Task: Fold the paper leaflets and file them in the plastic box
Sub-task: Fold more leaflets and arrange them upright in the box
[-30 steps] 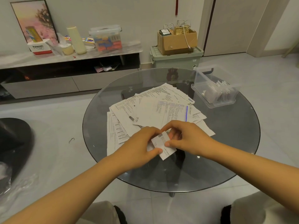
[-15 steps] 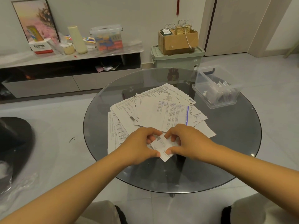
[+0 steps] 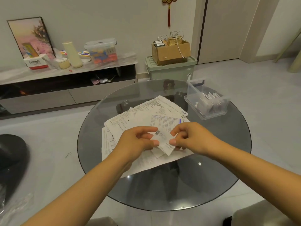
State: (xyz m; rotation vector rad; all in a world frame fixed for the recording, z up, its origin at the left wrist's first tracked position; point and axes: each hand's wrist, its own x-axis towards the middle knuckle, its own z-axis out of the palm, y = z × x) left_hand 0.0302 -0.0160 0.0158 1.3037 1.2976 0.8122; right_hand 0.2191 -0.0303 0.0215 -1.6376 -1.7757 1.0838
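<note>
Round glass table (image 3: pixel 211 185) mid-frame, loose leaflets (image 3: pixel 138 116) fanned out on it, left hand (image 3: pixel 136 141) and right hand (image 3: pixel 192 137) both pinching a small folded leaflet (image 3: pixel 164 141) by its edges just above the pile, clear plastic box (image 3: pixel 210 115) upper right holding folded ones

Two hands, left (image 3: pixel 136 141) and right (image 3: pixel 192 137), one folded leaflet (image 3: pixel 164 141), one spread of unfolded leaflets (image 3: pixel 146 115) too overlapped to count, one clear plastic box (image 3: pixel 206 101), one round glass table (image 3: pixel 211 160).
</note>
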